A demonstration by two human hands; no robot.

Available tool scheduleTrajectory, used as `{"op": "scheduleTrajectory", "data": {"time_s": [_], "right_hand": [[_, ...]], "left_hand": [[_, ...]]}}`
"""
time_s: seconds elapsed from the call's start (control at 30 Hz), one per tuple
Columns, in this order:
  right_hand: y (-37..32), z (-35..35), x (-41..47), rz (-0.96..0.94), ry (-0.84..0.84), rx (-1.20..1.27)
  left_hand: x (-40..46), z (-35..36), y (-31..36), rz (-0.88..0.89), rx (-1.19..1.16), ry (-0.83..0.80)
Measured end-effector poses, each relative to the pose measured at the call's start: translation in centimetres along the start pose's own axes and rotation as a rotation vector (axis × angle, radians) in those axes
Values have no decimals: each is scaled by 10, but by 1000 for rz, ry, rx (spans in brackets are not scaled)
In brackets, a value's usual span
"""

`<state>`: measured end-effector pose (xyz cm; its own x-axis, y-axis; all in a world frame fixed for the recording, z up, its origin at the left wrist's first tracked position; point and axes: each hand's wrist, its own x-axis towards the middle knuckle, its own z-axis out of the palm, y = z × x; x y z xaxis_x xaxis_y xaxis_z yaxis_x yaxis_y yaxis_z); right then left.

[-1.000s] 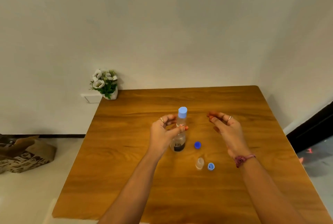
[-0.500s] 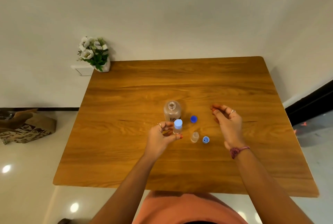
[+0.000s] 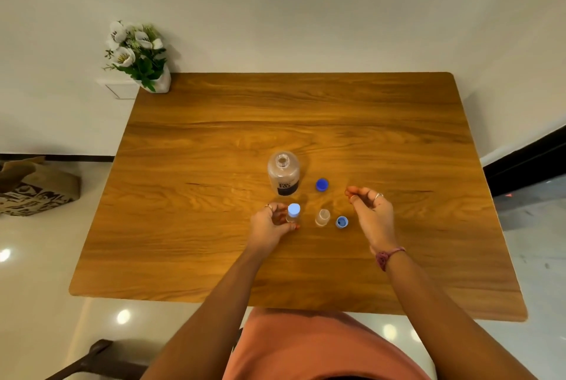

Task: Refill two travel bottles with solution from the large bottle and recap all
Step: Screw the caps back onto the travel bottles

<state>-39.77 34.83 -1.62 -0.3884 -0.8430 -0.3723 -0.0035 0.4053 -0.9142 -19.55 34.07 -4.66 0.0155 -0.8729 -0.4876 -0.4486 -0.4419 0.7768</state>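
On the tabletop (image 3: 214, 165), the left hand (image 3: 269, 226) has its grip curled round the capped travel bottle (image 3: 293, 213), which stands upright. At its 3 o'clock stands the second travel bottle (image 3: 322, 217), uncapped; contents cannot be told. Its pale cap (image 3: 341, 222) lies just beside it at 3 o'clock. The right hand (image 3: 372, 214) hovers, fingers loosely curled on nothing. Farther, at 12 o'clock, stands the large bottle (image 3: 283, 173), open-mouthed, with its blue cap (image 3: 322, 185) at 3 o'clock.
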Motion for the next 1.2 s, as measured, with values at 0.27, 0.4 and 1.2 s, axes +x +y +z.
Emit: {"op": "scheduleTrajectory", "data": {"time_s": [0.27, 0.4, 1.2], "right_hand": [[18, -2, 3, 19, -119, -243], [27, -7, 3, -8, -227, -455], [37, -17, 6, -275, -384, -820]], "left_hand": [[2, 4, -6, -19, -6, -13], [-2, 5, -5, -1, -67, 1], [-21, 33, 68, 519, 1050, -55]]}}
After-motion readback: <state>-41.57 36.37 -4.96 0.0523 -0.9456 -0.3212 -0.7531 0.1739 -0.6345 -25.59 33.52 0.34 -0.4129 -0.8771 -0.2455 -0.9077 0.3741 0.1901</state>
